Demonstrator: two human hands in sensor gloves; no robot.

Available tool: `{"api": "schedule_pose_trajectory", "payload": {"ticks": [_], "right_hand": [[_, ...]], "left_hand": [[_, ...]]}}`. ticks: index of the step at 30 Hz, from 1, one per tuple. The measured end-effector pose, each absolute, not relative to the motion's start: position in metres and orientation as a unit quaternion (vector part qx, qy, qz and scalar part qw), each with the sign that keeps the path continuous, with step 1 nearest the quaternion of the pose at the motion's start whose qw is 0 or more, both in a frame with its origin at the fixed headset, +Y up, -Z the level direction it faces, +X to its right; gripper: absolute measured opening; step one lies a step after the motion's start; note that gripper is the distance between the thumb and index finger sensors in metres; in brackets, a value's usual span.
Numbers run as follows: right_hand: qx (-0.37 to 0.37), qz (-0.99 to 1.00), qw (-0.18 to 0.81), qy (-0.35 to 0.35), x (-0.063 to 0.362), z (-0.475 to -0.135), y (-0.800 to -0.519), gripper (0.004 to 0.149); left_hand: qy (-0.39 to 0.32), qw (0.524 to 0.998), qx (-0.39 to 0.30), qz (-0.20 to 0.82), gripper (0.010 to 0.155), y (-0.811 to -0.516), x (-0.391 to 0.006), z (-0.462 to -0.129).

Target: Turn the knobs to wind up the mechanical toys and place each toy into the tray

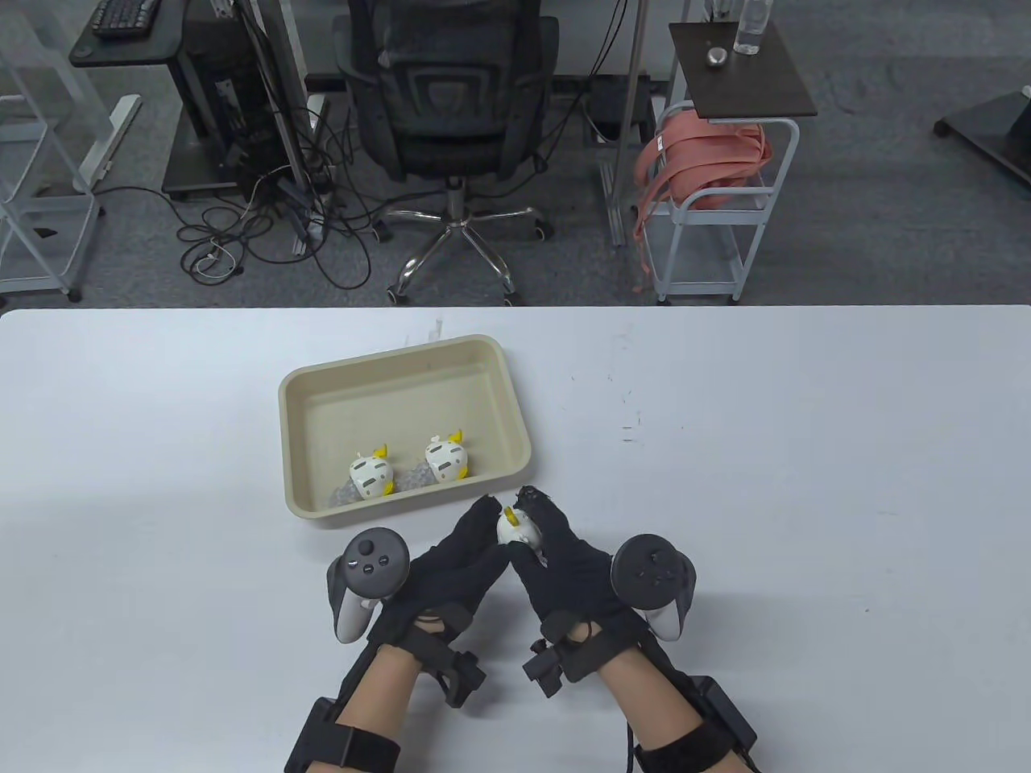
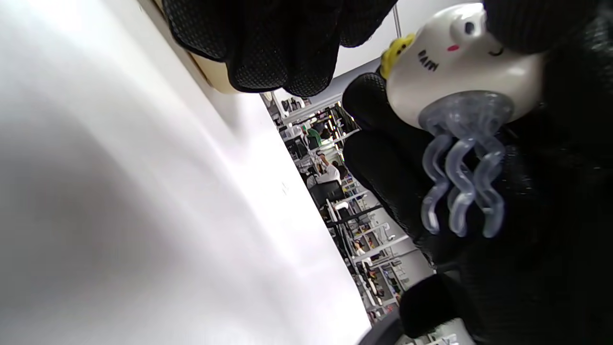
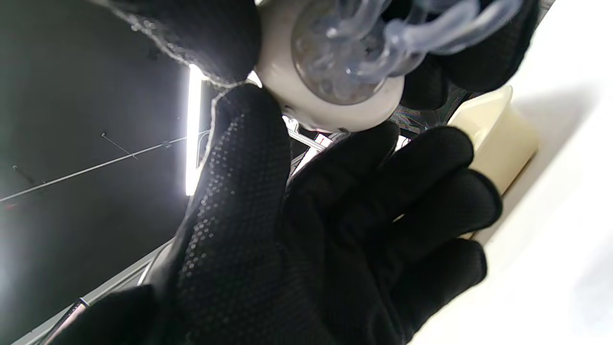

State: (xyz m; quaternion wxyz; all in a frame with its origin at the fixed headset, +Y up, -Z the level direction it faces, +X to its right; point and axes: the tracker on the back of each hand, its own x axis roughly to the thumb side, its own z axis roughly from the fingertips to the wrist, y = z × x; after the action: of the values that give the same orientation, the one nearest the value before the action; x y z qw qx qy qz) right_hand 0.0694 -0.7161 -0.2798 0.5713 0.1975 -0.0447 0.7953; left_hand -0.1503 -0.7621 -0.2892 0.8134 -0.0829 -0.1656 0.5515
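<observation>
A toy [image 1: 515, 527] is being held above the table [image 1: 805, 483], just off the tray's [image 1: 403, 354] near corner, pinched between the left hand [image 1: 459, 555] and the right hand [image 1: 556, 555]; two more toys [image 1: 369, 475] [image 1: 445, 459] are lying in the tray. In the left wrist view, the toy [image 2: 459, 67] is being gripped by right fingers [image 2: 383, 158], its clear tentacles [image 2: 459, 182] hanging free. In the right wrist view, the toy's underside [image 3: 335, 67] is being pinched by the left thumb [image 3: 239, 158], the other left fingers [image 3: 431, 191] spread loosely
</observation>
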Motion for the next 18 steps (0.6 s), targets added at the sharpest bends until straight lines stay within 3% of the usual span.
{"api": "schedule_pose_trajectory", "payload": {"ticks": [12, 18], "right_hand": [[0.196, 0.816, 0.541, -0.051, 0.0655, -0.2759, -0.7183, 0.069], [0.177, 0.821, 0.539, -0.068, 0.0725, -0.2760, -0.7183, 0.067]], "left_hand": [[-0.169, 0.748, -0.099, 0.634, 0.076, -0.7654, -0.1493, -0.2879], [-0.169, 0.748, -0.094, 0.635, 0.074, -0.7644, -0.1512, -0.2888]]}}
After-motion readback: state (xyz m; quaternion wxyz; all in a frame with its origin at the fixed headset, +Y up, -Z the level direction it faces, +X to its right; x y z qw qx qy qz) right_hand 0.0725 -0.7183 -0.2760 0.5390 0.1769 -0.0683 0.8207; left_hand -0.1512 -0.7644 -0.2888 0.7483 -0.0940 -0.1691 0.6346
